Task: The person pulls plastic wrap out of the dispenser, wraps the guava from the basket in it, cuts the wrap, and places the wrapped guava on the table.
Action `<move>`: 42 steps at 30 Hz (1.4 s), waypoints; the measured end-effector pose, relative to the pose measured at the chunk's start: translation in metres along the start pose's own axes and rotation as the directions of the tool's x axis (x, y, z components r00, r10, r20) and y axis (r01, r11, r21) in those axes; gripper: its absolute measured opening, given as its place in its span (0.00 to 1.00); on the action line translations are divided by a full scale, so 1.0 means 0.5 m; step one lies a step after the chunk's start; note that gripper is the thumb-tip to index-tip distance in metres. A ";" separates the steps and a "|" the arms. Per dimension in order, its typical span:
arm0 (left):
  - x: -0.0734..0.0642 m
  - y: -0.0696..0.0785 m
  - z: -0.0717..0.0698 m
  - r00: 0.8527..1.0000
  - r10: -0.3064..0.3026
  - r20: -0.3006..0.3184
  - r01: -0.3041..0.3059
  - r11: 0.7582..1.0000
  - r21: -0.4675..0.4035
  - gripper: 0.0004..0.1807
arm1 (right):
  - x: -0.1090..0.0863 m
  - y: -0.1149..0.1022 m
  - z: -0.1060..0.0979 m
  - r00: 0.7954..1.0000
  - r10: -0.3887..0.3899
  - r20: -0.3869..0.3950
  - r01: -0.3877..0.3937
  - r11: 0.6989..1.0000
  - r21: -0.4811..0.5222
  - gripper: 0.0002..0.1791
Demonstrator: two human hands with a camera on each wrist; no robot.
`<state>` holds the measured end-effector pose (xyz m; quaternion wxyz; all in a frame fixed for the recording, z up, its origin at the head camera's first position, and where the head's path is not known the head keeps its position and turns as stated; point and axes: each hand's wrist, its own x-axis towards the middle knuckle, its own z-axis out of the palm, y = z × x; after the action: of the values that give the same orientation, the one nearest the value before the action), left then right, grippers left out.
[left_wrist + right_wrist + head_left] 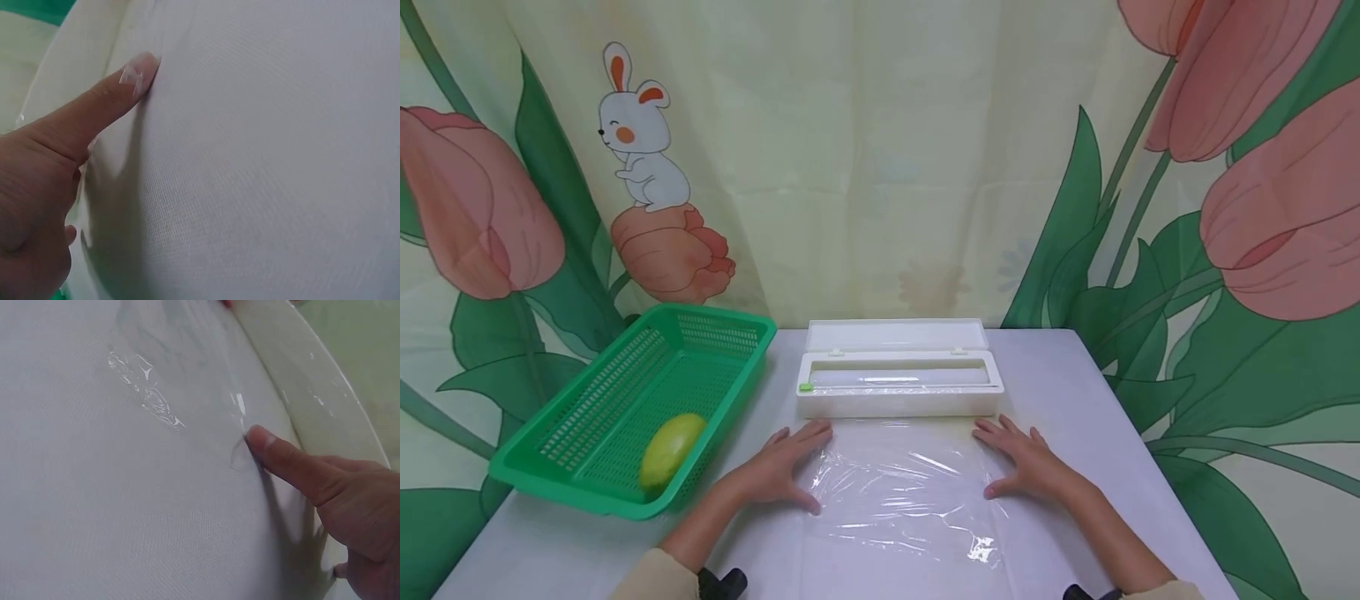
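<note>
A sheet of clear plastic wrap [902, 492] lies wrinkled across the white table, running out from the front of a white wrap dispenser [898, 404]. My left hand [786, 467] rests at the sheet's left edge, fingers and thumb spread; in the left wrist view, a bit of film shows over its thumb tip [140, 69]. On the opposite edge is my right hand [1026, 462], its fingers also spread. The right wrist view has that thumb [275, 450] touching the film's edge, with a crumpled shiny patch of wrap [147, 394] beyond it.
A green plastic basket [587, 500] stands at the left of the table with a yellow-green oval fruit [672, 450] in it. The dispenser's lid [897, 335] is raised, and a green slider [806, 387] sits at its left end. Behind hangs a printed curtain [865, 167].
</note>
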<state>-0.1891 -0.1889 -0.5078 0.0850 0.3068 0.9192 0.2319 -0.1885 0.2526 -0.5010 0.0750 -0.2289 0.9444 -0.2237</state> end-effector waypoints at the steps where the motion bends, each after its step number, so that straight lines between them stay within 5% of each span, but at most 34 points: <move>1: 0.000 -0.001 0.000 1.000 -0.005 0.012 0.005 1.000 0.012 0.64 | -0.001 0.001 0.000 1.000 0.004 0.005 -0.004 1.000 0.004 0.55; 12: 0.009 -0.002 -0.003 0.990 -0.063 0.123 0.049 0.993 0.112 0.71 | 0.000 0.012 0.002 0.999 0.024 0.045 -0.023 0.999 -0.025 0.59; 19: 0.008 0.001 0.000 0.990 -0.069 0.122 0.058 0.994 0.098 0.73 | -0.005 0.020 0.006 1.000 -0.007 -0.009 0.008 1.000 0.015 0.57; 29: 0.003 0.035 -0.004 0.983 -0.109 0.151 0.067 0.965 0.254 0.82 | -0.005 0.020 0.000 0.998 -0.008 0.058 0.011 0.999 -0.046 0.63; 32: 0.001 0.029 -0.002 0.984 -0.090 0.156 0.057 0.977 0.203 0.80 | -0.007 0.021 -0.002 0.998 -0.007 0.057 0.009 1.000 -0.027 0.62; 36: -0.005 0.009 -0.007 0.994 -0.021 0.111 0.017 0.999 0.034 0.73 | -0.011 0.026 -0.004 0.999 -0.003 0.041 0.002 0.999 0.034 0.61; 42: -0.016 -0.013 -0.029 0.998 0.066 -0.002 -0.065 0.980 -0.187 0.61 | -0.015 0.034 -0.010 1.000 -0.001 -0.016 0.003 0.993 0.119 0.56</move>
<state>-0.1905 -0.2037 -0.4983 0.1076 0.3280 0.8825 0.3193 -0.1899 0.2714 -0.5040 0.0808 -0.2233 0.9298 -0.2814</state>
